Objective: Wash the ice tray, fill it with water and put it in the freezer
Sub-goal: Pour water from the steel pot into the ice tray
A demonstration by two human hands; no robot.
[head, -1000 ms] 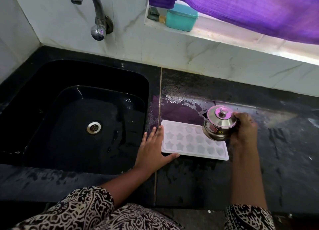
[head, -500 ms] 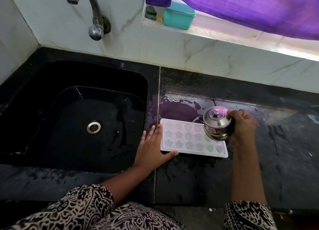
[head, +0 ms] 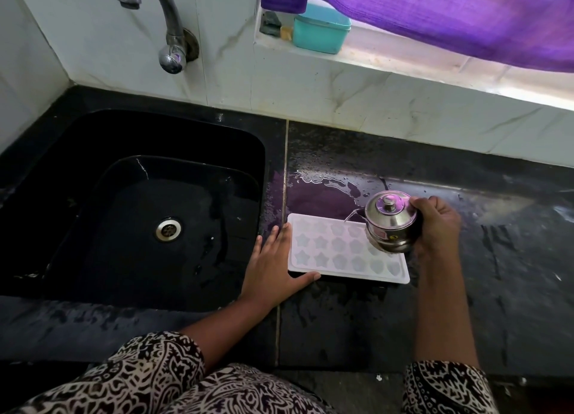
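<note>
A white ice tray with star and heart shaped moulds lies flat on the black counter, just right of the sink. My left hand lies flat against the tray's left edge, fingers straight, thumb along its near edge. My right hand grips a small lidded steel pot with a thin spout, held tilted over the tray's far right corner. The spout points left over the moulds. I cannot tell whether water is coming out.
The black sink with its drain lies to the left, below a steel tap. A puddle spreads behind the tray. A teal box sits on the window ledge under a purple curtain.
The steel pot in my right hand has shifted slightly up and back toward the tray's far right corner. My left hand and the tray have stayed in place.
</note>
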